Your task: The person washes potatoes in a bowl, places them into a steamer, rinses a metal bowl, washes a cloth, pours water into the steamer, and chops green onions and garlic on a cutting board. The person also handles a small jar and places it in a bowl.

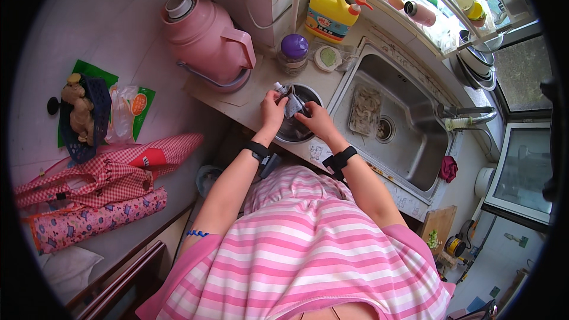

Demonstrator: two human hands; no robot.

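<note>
A round stainless steel bowl (316,93) stands on the counter between the pink thermos and the sink. Over it, a small, dark and silvery spouted pouch (292,106) with a white cap (278,85) is held between both hands. My left hand (272,111) grips the pouch near its capped end. The fingers of my right hand (318,120) pinch its opposite side, above the bowl's right half. What lies deeper in the bowl is dark and partly hidden by the hands and pouch.
The steel sink (413,133) holds a clear tray of pale food (365,109). Behind the bowl are a purple-lidded jar (294,51), a green soap in a dish (328,57) and a yellow jug (332,15). The large pink thermos (209,40) stands left; the faucet (466,115) is right.
</note>
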